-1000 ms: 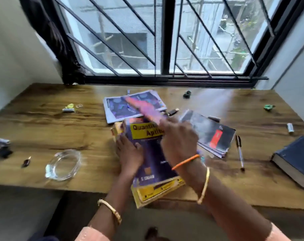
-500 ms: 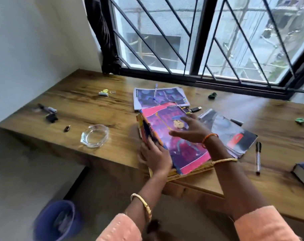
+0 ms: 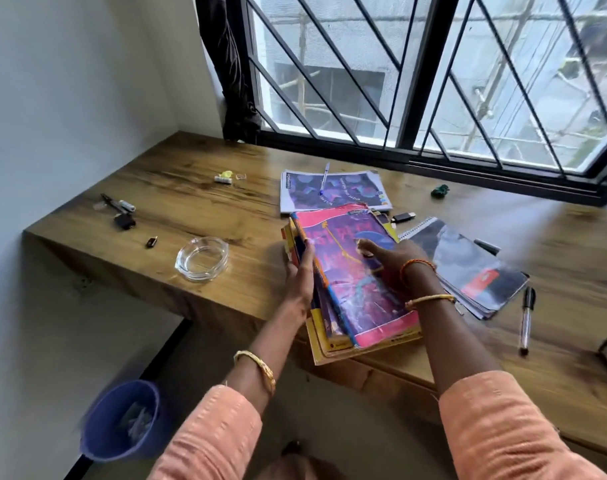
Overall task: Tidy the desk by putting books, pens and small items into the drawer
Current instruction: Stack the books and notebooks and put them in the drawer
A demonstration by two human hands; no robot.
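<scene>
1. Wooden desk [image 3: 198,202] in the head view carries a stack of books [image 3: 357,289] at its near edge, the stack jutting over that edge, a pink-and-purple book on top.
2. Left hand [image 3: 300,278] grasps the stack's left side — fingers curled around the edges.
3. Right hand [image 3: 388,258] lies on the top cover, fingers spread flat, gripping nothing.
4. Glass ashtray [image 3: 202,258] sits left of the stack; a black marker [image 3: 525,320] lies to the right — no drawer is visible.

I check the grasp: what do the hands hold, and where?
The left hand clasps the book stack at its left edge; the right hand presses flat on the top cover.
</scene>
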